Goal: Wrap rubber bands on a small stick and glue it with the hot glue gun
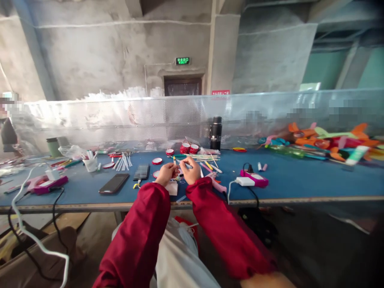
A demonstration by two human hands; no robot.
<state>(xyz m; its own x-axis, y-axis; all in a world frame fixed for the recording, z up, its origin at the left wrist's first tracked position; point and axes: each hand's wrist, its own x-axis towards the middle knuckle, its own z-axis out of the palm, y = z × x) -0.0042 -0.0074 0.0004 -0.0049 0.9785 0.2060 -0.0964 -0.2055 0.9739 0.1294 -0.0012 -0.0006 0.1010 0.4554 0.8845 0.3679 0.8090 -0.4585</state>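
Note:
Both my arms wear red sleeves and meet over the blue worktable. My left hand is closed around a small thin stick with a yellow tip that points up. My right hand is closed on a thin pale pen-like stick lying across its fingers. The two hands touch just above a small white card near the table's front edge. Loose sticks and small coloured bits lie around the hands.
A black phone lies left of my hands. Red tape rolls, a black flask, white sticks and a cup sit further back. A pink device with a white charger is right; colourful foam toys far right.

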